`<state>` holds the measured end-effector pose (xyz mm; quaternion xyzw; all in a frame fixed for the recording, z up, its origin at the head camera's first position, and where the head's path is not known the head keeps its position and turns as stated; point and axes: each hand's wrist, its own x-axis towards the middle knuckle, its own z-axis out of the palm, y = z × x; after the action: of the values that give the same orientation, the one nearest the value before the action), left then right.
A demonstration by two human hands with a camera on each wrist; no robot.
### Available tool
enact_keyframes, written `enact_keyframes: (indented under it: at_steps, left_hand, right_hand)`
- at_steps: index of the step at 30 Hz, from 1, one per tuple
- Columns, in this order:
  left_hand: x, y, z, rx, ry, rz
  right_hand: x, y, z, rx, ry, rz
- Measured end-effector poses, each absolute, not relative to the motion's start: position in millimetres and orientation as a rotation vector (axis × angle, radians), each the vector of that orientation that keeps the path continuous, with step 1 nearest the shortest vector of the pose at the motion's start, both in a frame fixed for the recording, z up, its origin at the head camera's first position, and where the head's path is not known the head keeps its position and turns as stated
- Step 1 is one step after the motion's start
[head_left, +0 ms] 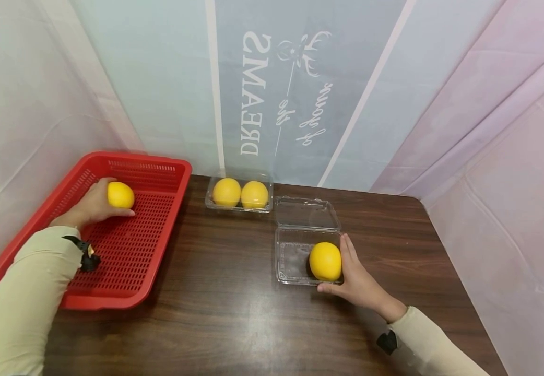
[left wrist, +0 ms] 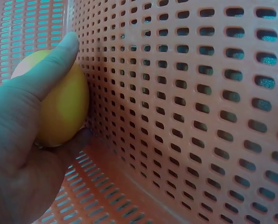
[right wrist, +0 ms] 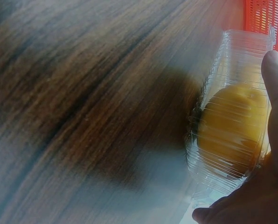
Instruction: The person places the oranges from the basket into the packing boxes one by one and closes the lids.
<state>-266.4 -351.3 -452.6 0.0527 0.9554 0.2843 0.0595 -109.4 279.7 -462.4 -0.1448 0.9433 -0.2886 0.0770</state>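
Observation:
Inside the red basket point(head_left: 159, 156), my left hand point(head_left: 94, 202) grips an orange point(head_left: 120, 196), yellow in color. In the left wrist view the thumb lies across this orange point(left wrist: 66, 107), and other fingers pass beneath it, close to the perforated basket wall point(left wrist: 185, 98). My right hand point(head_left: 358, 279) rests at the near right corner of a clear plastic clamshell container point(head_left: 293, 256), fingers straight along its right side and thumb spread along the front. One orange point(head_left: 325, 261) sits in its right half; the lid point(head_left: 306, 213) is folded back.
A second clear container point(head_left: 239, 208) with two oranges point(head_left: 240, 194) stands at the table's back edge, between basket and clamshell. Dark wood table point(head_left: 215, 297) lies in front. A printed cloth point(head_left: 173, 94) hangs behind, with pale cloth at both sides.

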Motion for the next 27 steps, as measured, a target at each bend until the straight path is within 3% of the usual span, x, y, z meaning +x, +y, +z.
enact_keyframes:
  at_steps: [27]
  left_hand:
    - [-268.1, -352.2, -459.9, 0.207, 2.907, 0.940]
  right_hand:
    - [-110.2, 278.9, -464.4, -0.424, 2.828, -0.864]
